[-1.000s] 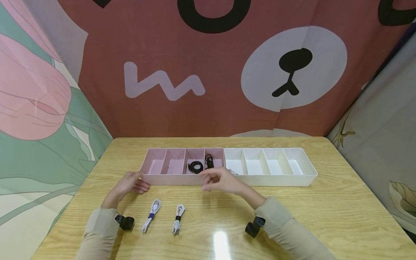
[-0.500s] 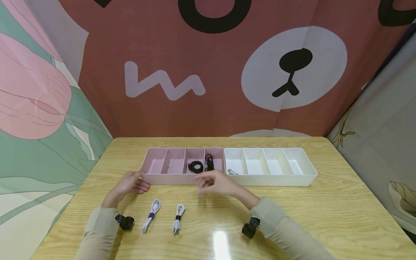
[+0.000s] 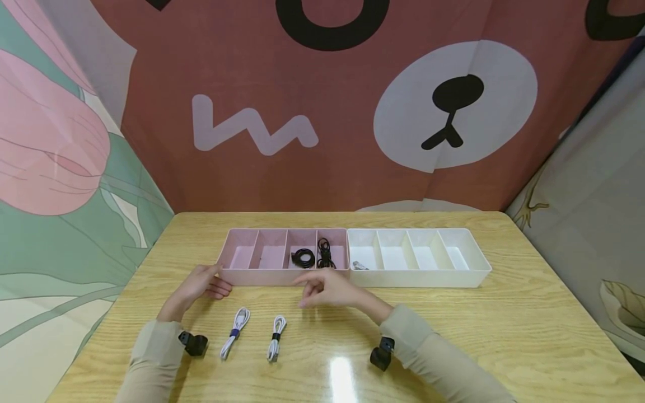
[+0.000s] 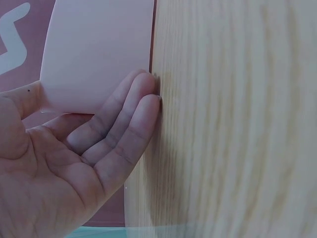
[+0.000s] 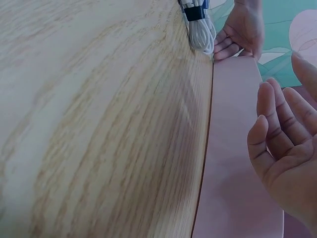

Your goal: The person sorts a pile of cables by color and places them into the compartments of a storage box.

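Note:
My left hand (image 3: 203,282) rests at the front left corner of the pink divided box (image 3: 262,277), thumb at the rim and fingers slightly bent. In the left wrist view, its fingertips (image 4: 148,106) lie beside the box's front wall, close to the table. My right hand (image 3: 330,289) hovers before the pink box's right part, holding nothing, fingers loosely bent. A coiled black cable (image 3: 303,258) lies in the third pink compartment from the left, and a bundled black cable (image 3: 325,254) in the fourth. Two white cables, one with a blue tie (image 3: 234,333), one with a black tie (image 3: 276,338), lie in front.
A white divided box (image 3: 423,278) stands end to end with the pink one, on its right. A small metallic-looking piece (image 3: 360,266) shows in its leftmost compartment. Both boxes sit on the wooden table (image 3: 453,347), with a printed cloth (image 3: 347,184) behind.
My right hand has drawn left and slightly toward me, off the seam between the boxes, uncovering the piece in the white compartment. My left hand has stayed at the pink box's corner.

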A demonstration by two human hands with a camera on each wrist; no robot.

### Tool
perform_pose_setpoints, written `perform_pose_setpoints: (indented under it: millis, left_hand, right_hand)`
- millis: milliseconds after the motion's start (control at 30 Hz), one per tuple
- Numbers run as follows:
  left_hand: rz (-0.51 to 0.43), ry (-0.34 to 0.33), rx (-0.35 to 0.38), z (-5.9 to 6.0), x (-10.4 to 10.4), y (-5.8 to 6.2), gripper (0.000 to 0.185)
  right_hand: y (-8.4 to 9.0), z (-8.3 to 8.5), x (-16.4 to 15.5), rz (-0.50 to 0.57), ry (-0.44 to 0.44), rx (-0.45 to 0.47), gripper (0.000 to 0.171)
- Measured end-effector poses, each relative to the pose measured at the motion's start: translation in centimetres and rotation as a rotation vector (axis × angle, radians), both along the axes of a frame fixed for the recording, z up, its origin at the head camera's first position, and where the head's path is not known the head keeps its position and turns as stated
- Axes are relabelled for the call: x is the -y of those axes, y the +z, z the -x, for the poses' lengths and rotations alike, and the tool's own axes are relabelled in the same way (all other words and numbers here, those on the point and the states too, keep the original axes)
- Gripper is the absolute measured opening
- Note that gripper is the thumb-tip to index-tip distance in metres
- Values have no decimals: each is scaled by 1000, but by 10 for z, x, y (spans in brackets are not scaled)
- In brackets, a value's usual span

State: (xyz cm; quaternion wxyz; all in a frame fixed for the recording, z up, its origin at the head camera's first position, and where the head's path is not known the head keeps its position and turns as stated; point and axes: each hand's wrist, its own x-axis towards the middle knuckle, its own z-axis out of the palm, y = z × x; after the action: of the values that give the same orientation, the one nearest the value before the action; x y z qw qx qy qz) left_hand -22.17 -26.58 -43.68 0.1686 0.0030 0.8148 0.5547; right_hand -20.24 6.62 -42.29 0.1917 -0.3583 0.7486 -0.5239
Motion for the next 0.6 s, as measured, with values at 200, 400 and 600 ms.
perform_pose_setpoints:
  millis: [200,400,600]
  left_hand:
    - [21,-9,3,0,0,1,61]
    - [23,-9,8,1,0,2,61]
    - [32,-3,15,0,0,2,62]
  right_hand:
    - [-3,2,2,-22,-3,1,47]
    - [-5,3,6,-56,7,19,48]
    - [-7,2,11,-92,27,13,50]
